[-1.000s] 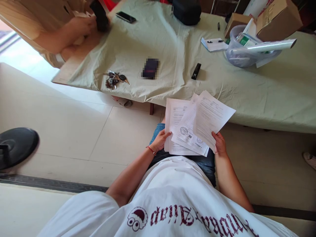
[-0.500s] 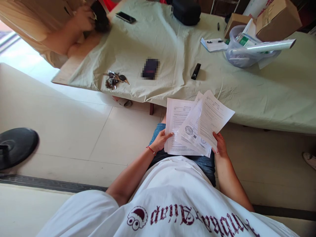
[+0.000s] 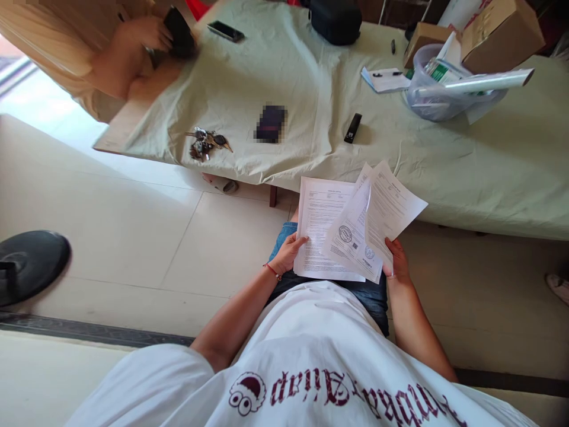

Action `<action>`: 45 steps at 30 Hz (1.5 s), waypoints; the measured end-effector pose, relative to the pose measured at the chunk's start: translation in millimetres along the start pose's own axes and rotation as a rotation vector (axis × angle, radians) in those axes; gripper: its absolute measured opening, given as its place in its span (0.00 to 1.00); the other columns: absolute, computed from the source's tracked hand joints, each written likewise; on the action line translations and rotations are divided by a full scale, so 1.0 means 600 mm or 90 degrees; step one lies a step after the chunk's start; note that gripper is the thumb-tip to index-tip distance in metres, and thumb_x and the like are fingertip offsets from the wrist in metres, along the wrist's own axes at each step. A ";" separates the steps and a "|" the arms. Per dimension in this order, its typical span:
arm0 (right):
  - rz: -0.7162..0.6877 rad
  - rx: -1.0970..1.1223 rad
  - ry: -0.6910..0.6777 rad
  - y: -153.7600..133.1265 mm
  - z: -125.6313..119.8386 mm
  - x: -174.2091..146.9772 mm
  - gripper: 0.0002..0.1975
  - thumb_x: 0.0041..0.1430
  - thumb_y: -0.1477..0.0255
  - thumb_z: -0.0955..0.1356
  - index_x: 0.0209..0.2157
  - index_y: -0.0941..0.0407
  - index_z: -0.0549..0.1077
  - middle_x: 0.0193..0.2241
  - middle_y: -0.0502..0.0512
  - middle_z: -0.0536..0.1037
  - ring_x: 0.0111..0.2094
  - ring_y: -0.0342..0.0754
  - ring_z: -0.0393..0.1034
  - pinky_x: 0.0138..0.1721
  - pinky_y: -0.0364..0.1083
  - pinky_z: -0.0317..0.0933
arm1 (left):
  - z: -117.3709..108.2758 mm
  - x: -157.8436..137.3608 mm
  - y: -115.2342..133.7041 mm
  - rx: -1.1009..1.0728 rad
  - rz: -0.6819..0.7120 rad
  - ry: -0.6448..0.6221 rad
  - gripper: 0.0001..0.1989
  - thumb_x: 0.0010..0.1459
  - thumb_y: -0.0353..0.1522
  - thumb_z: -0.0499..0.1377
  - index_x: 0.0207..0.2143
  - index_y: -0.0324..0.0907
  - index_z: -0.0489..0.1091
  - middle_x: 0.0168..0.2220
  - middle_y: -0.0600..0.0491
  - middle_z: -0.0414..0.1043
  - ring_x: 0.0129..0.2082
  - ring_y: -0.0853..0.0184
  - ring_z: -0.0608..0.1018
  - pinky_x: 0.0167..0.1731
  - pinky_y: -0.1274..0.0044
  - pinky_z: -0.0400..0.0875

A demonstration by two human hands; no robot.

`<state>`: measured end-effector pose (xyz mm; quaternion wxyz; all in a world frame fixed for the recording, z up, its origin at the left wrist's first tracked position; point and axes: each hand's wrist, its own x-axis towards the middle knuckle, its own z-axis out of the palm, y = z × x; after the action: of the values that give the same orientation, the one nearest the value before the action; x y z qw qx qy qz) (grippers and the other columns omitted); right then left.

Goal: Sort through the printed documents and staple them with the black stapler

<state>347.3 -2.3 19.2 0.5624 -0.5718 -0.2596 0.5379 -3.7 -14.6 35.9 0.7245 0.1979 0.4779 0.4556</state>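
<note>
Above my lap, my left hand (image 3: 288, 254) grips a stack of printed sheets (image 3: 320, 231) by the left edge, thumb on top. My right hand (image 3: 397, 261) pinches the lower right corner of more printed sheets (image 3: 391, 204), fanned out over the stack's right side. One of these, a stamped page (image 3: 349, 237) with round seals, lies between the stack and the topmost sheet. The topmost sheet bends along its left edge. The fingers under the papers are hidden on both sides.
A cloth-covered table (image 3: 302, 71) stands ahead, bearing keys (image 3: 207, 143), a blurred-out dark item (image 3: 270, 124), a black stapler-like object (image 3: 352, 128), a phone (image 3: 226, 31), a black case (image 3: 335, 21) and a plastic basket (image 3: 457, 107). Another person's hand (image 3: 153, 32) holds something black at the upper left.
The sheets in my right hand have shifted slightly right, away from the stack, and the top one curls more. My left hand has moved slightly left with the stack.
</note>
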 end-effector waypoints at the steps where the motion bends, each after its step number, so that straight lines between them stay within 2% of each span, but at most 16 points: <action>1: -0.001 -0.004 0.000 0.001 0.000 0.001 0.27 0.49 0.55 0.81 0.50 0.48 0.80 0.45 0.50 0.86 0.47 0.56 0.83 0.50 0.57 0.78 | 0.000 0.000 0.000 0.000 0.000 0.001 0.27 0.43 0.47 0.79 0.41 0.40 0.81 0.38 0.48 0.84 0.35 0.60 0.82 0.40 0.69 0.77; 13: 0.014 0.015 0.003 -0.001 0.002 -0.002 0.26 0.49 0.56 0.81 0.49 0.46 0.81 0.46 0.48 0.86 0.46 0.54 0.83 0.50 0.56 0.79 | 0.002 0.004 0.000 -0.016 0.007 0.024 0.25 0.44 0.46 0.75 0.41 0.41 0.81 0.38 0.47 0.84 0.38 0.55 0.84 0.43 0.66 0.77; 21: 0.018 0.015 0.021 -0.002 0.003 -0.004 0.27 0.47 0.57 0.82 0.48 0.48 0.81 0.45 0.49 0.86 0.46 0.55 0.83 0.53 0.57 0.77 | 0.002 0.002 0.002 -0.026 0.000 0.051 0.25 0.43 0.45 0.76 0.41 0.41 0.82 0.40 0.47 0.85 0.38 0.56 0.83 0.43 0.67 0.78; 31: -0.009 -0.028 0.015 0.009 -0.006 0.004 0.26 0.51 0.56 0.80 0.50 0.48 0.80 0.44 0.48 0.87 0.44 0.54 0.83 0.49 0.57 0.79 | 0.001 0.001 0.005 -0.022 -0.015 0.031 0.23 0.46 0.44 0.75 0.41 0.41 0.82 0.41 0.45 0.84 0.39 0.54 0.84 0.44 0.65 0.79; 38: 0.014 -0.009 0.032 0.004 -0.002 0.004 0.27 0.47 0.57 0.82 0.48 0.48 0.81 0.45 0.48 0.87 0.45 0.54 0.83 0.52 0.56 0.77 | 0.001 0.001 0.004 -0.037 -0.018 0.047 0.23 0.44 0.44 0.76 0.40 0.40 0.83 0.39 0.47 0.85 0.37 0.57 0.83 0.41 0.68 0.79; 45: 0.035 0.011 0.035 0.004 -0.006 0.007 0.27 0.45 0.58 0.83 0.47 0.48 0.81 0.44 0.47 0.87 0.44 0.53 0.83 0.54 0.55 0.77 | -0.003 0.004 0.000 -0.036 -0.019 0.048 0.24 0.44 0.46 0.77 0.39 0.40 0.82 0.40 0.45 0.84 0.38 0.54 0.83 0.43 0.66 0.79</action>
<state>351.2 -0.3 14.7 0.5593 -0.5883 -0.2232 0.5398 -5.2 -12.4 33.8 0.7178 0.1529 0.4949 0.4653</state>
